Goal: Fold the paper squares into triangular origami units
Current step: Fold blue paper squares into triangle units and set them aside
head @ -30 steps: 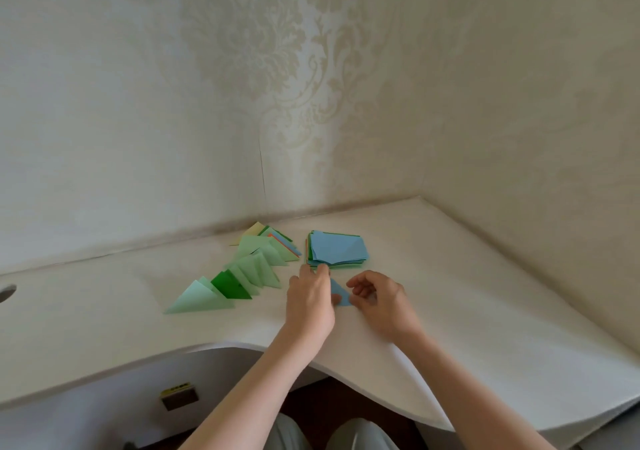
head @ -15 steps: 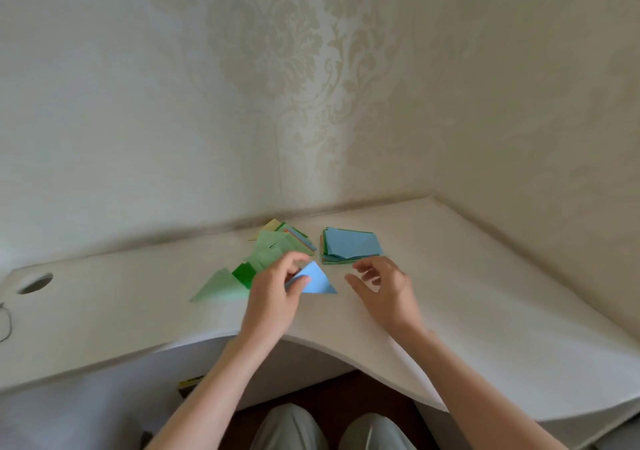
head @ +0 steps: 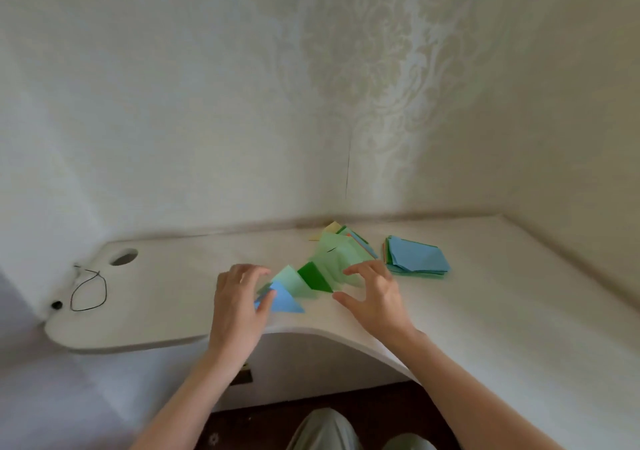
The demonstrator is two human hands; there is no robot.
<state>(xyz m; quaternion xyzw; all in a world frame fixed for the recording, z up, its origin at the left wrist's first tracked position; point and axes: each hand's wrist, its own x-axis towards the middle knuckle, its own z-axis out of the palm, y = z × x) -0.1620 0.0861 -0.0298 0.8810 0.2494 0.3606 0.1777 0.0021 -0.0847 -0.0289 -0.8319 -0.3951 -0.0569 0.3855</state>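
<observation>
A thin black looped cord (head: 88,290) is seen at the left end of the white curved counter (head: 166,297), near a round hole (head: 123,257). A blue folded paper triangle (head: 285,302) is held against the counter in the grip of the left hand (head: 239,305), beside a row of green folded paper triangles (head: 322,269). The right hand (head: 375,297) is held over that row, its grip wide and holding nothing. A stack of blue and green paper squares (head: 417,257) lies further right.

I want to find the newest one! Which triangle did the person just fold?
Look at the white desk, then the row of folded triangles along it. The blue triangle sits at the near end, pinched by the left hand. Its neighbours are green.
</observation>
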